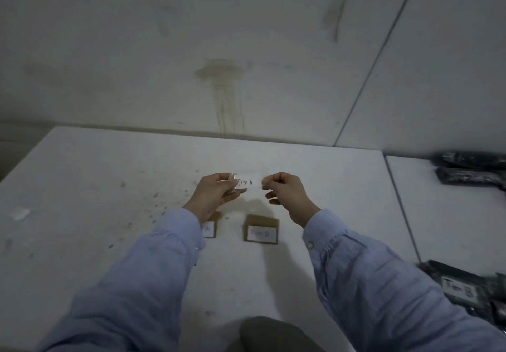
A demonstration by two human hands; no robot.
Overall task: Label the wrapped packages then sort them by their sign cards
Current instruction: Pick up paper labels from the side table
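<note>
Label [247,182] reading "TIM A" is held stretched above the bench [95,187], clear of its surface. It is pinched at its left end by the left hand [216,195] and at its right end by the right hand [284,195], so the hands are kept apart by the strip's length. The strip is judged very light, thin and limp, easily creased or curled onto itself; whether one face is sticky cannot be told. Hold is best kept at the extreme ends, off the writing. Below the wrists two brown sign cards are stood near each other: the A card [210,228], half hidden by the left sleeve, and the B card [261,232]. Black wrapped packages [471,172] are piled at far right beyond a seam in the bench, well apart from the hands; these look soft and glossy, probably slippery, best gripped across the middle. A labelled package [460,286] marked "Tim B" lies at the near right edge. Open bench is left ahead and to the left; the cards could be toppled by a low sweep rightward.
</note>
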